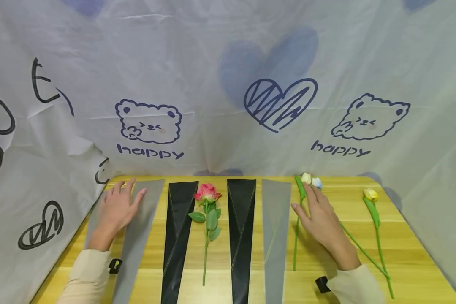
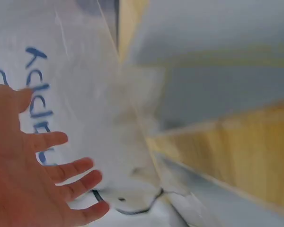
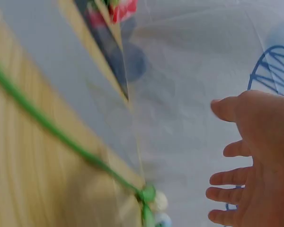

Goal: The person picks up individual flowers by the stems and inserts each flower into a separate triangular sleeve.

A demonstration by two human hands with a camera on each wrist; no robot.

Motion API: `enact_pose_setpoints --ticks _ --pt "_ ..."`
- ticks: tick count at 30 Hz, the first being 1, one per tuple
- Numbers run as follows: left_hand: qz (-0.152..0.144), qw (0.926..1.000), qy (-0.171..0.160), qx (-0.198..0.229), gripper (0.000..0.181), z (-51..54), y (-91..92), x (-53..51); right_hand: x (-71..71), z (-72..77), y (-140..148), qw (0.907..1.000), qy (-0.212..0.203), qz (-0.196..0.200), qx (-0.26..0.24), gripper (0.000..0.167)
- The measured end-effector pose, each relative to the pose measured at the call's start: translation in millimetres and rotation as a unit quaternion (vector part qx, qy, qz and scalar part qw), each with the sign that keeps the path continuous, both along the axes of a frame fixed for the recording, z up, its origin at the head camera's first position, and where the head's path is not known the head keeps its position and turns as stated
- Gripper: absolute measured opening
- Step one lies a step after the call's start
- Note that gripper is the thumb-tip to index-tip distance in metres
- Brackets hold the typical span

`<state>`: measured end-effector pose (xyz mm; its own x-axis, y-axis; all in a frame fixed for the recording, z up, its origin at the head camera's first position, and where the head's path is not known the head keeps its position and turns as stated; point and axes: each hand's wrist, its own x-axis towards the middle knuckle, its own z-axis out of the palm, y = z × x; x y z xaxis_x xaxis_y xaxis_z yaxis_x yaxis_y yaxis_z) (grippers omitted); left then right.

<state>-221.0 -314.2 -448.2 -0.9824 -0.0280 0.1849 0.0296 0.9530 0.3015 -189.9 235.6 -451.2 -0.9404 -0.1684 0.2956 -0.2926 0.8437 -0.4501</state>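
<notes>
Lying near right hand [image 1: 322,217] — yellow tulip [image 1: 370,194].

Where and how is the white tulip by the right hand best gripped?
Probably by its bare lower stem, pinched from above by the right hand, coming from the right. The stem is slim and lies lengthwise on the table; a gray strip lies close on its left, and the bloom sits at the far end.

Smooth wood-grained table [image 1: 418,261], faintly glossy, plastic-looking black strips [image 1: 244,228], matt grey strips [image 1: 276,236], creased cloth backdrop [image 1: 197,63]
</notes>
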Motion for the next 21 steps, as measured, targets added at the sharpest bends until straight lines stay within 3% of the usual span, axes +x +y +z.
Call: enact_pose_setpoints --ticks 11,16,21 --pt "0.078 0.9930 -0.084 0.031 0.051 -8.3 -54.6 4.0 10.6 0.3 -69 0.9961 -0.026 0.018 -0.082 0.057" --pt "0.106 0.9827 -0.149 0.029 0.056 -9.2 -73.0 -2.0 22.1 10.2 -104 0.9937 -0.051 0.010 -0.099 0.053" --pt "0.147 0.9667 -0.204 0.050 0.075 -14.2 -80.9 -4.6 28.7 8.9 -137 0.9923 -0.062 0.038 -0.101 0.048"
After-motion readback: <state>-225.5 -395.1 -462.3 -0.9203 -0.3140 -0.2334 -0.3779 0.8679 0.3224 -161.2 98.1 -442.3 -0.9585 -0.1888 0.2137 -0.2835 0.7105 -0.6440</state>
